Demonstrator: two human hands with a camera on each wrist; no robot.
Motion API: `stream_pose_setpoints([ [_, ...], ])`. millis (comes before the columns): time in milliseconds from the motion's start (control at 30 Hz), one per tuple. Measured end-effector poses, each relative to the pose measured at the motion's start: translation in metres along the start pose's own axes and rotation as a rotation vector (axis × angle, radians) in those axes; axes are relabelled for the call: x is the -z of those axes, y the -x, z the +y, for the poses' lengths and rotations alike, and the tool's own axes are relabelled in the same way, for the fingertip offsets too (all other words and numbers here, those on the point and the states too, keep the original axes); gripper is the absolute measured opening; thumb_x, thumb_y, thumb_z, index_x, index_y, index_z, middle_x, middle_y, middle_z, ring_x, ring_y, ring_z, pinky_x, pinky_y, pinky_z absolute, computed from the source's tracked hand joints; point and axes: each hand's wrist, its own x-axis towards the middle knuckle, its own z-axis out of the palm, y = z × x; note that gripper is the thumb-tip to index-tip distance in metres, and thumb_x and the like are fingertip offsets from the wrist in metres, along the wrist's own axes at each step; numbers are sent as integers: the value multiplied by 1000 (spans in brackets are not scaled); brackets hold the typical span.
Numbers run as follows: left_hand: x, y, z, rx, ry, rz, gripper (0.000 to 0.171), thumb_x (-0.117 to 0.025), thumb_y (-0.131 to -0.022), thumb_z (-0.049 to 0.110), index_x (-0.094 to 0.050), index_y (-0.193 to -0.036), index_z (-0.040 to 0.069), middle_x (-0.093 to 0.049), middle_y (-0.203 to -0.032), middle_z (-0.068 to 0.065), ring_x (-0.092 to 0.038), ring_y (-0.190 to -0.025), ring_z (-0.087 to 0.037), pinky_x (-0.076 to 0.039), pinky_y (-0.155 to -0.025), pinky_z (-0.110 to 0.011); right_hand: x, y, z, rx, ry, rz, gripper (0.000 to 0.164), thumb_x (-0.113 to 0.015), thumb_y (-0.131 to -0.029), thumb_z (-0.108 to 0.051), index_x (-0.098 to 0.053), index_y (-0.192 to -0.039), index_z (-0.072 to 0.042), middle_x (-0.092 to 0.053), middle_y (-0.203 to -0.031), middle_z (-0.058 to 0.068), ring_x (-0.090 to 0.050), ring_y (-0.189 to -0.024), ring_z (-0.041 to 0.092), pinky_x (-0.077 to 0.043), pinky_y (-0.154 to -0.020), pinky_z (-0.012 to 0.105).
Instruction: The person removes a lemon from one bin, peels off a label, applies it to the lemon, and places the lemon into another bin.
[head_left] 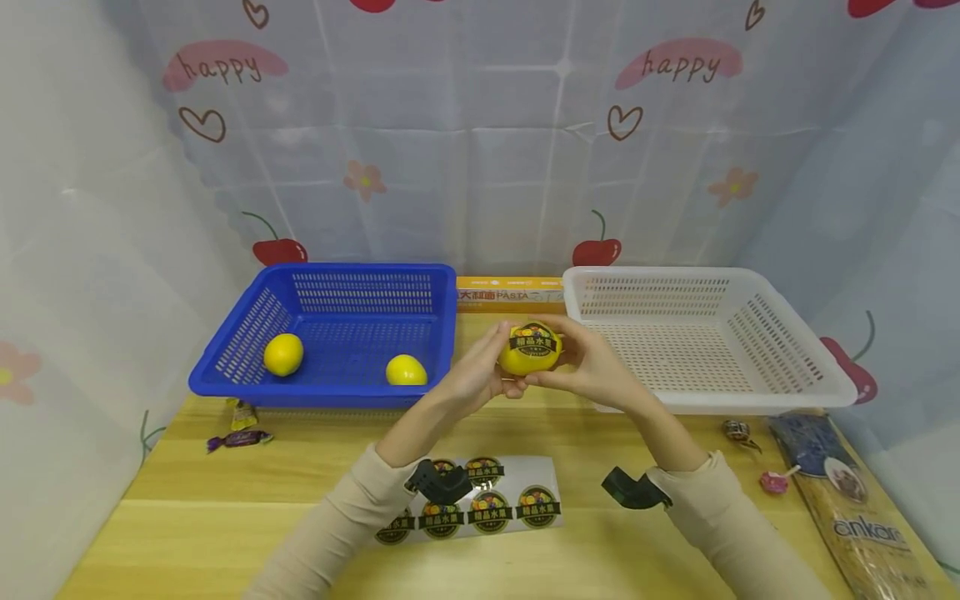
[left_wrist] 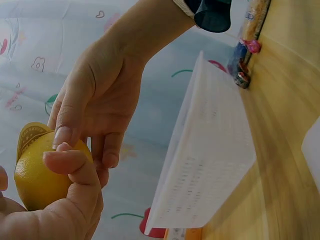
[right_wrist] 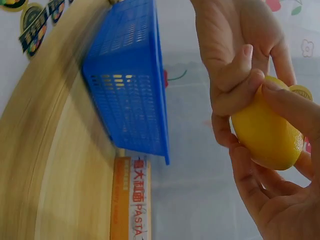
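Note:
Between both hands, a yellow lemon [head_left: 517,363] is held up over the table, in front of the gap between two baskets. A dark round fruit label [head_left: 534,340] lies across its face; in the left wrist view the label's edge [left_wrist: 31,134] stands up off the peel. My left hand [head_left: 474,377] grips the lemon from the left, its fingers curled against the peel. From the other side my right hand [head_left: 596,367] holds it with thumb and fingers. Below the hands lies a sheet of matching labels [head_left: 528,473], partly covered by the left sleeve and wrist mount.
Back left, a blue basket [head_left: 322,390] contains two lemons [head_left: 283,355]. A white basket [head_left: 795,398] stands back right, with a pasta box [head_left: 510,295] behind the gap. Wrapped candies [head_left: 240,439] lie left; a lollipop [head_left: 774,482] and pasta bag [head_left: 862,521] lie right.

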Motion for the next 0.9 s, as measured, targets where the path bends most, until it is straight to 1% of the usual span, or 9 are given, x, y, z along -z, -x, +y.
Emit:
stream_pose_setpoints([
  [100,1,0,2,45,-42,0,43,-14,-104,32,-23,-138,7,-48,-92,-12,-48,-66,-16,-39,-57,-22,4,-2,1,15,34,-37,65,-79,-70,3,-49,-128,3,-56,-123,17,-60,-103,27,-51,-86,30],
  [200,3,0,4,66,-128,6,42,-16,-105,28,-25,-140,6,-49,-94,-12,-49,-71,-17,-42,-59,-23,7,-5,2,31,51,-58,64,-81,-69,2,-52,-125,2,-58,-121,15,-59,-104,24,-50,-90,30],
  [300,10,1,6,55,-257,34,42,-20,-105,25,-33,-140,5,-51,-99,-14,-51,-79,-18,-45,-61,-24,8,-7,2,21,55,-61,64,-82,-67,1,-52,-123,2,-59,-118,14,-60,-103,23,-49,-90,28],
  [400,20,4,7,31,-401,74,41,-26,-105,23,-39,-139,4,-55,-109,-17,-54,-86,-20,-47,-62,-26,12,-9,6,-13,41,-59,64,-82,-67,0,-51,-124,3,-59,-117,16,-61,-101,25,-51,-87,28],
  [500,36,11,11,18,-550,118,40,-32,-104,23,-43,-138,5,-58,-115,-18,-57,-87,-22,-50,-63,-30,22,-10,13,-54,33,-44,65,-81,-68,0,-50,-125,2,-58,-118,16,-61,-101,25,-51,-85,27],
  [633,63,24,19,24,-703,164,36,-37,-103,21,-47,-134,5,-62,-112,-17,-58,-86,-25,-51,-64,-40,43,-11,25,-82,70,-3,63,-80,-70,0,-50,-125,2,-55,-120,16,-60,-100,27,-51,-84,23],
  [733,84,30,27,49,-755,188,35,-39,-102,19,-48,-131,2,-63,-110,-18,-58,-86,-28,-50,-62,-38,60,-11,31,-117,111,21,63,-79,-72,-1,-48,-127,2,-54,-120,17,-59,-101,30,-51,-82,22],
  [833,104,35,35,89,-795,205,34,-41,-102,19,-49,-130,1,-62,-109,-19,-58,-86,-30,-49,-60,-32,75,-12,34,-184,141,27,64,-78,-74,-5,-46,-129,2,-53,-122,17,-59,-103,34,-52,-79,21],
  [900,115,37,40,115,-833,205,34,-42,-101,19,-50,-129,0,-62,-108,-20,-59,-86,-31,-49,-59,-31,85,-13,35,-218,170,30,65,-78,-75,-8,-45,-130,1,-52,-123,18,-58,-103,35,-52,-77,19],
])
